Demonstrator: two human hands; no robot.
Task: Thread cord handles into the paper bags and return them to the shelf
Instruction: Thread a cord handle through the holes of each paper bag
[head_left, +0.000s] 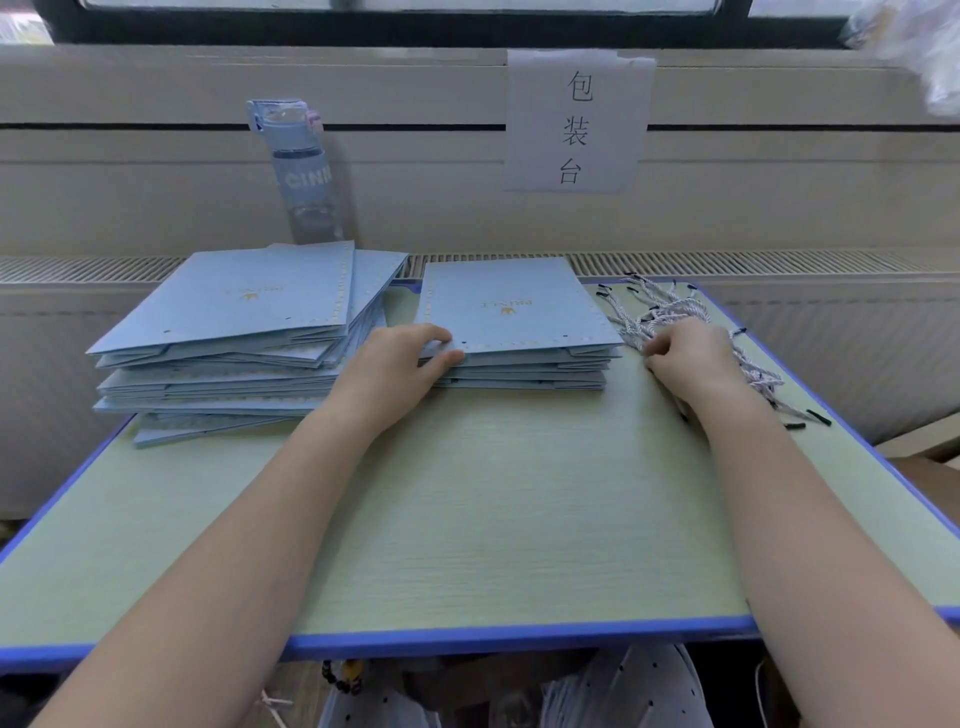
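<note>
Two stacks of flat light-blue paper bags lie at the back of the table: a messy left stack (234, 332) and a neater middle stack (514, 312). My left hand (400, 364) pinches the near left corner of the top bag of the middle stack, thumb on top. To the right lies a pile of white twisted cord handles (670, 312) with black tips. My right hand (685, 358) rests on that pile with fingers curled into the cords; which cord it holds is hidden.
The table (493, 493) has a pale wood top with a blue rim. A translucent water bottle (301, 171) stands behind the left stack. A paper sign (576, 122) hangs on the wall. More paper and bags show below the table's front edge.
</note>
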